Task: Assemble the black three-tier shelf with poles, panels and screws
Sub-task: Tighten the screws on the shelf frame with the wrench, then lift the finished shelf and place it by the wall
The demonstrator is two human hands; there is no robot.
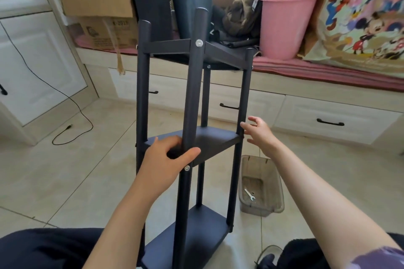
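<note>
The lower cardboard box ahead of me carries faint print ending in "2019"; the letters before it and the logo beneath are too blurred for me to read. I can make out no other text anywhere.

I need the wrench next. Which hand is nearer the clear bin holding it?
Right. The right hand hovers above the clear bin, by the rear pole; the left hand grips the front pole.

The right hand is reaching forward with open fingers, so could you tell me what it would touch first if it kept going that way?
Most likely the shelf's right pole: the right hand has its fingertips almost on it, level with the middle panel.
</note>
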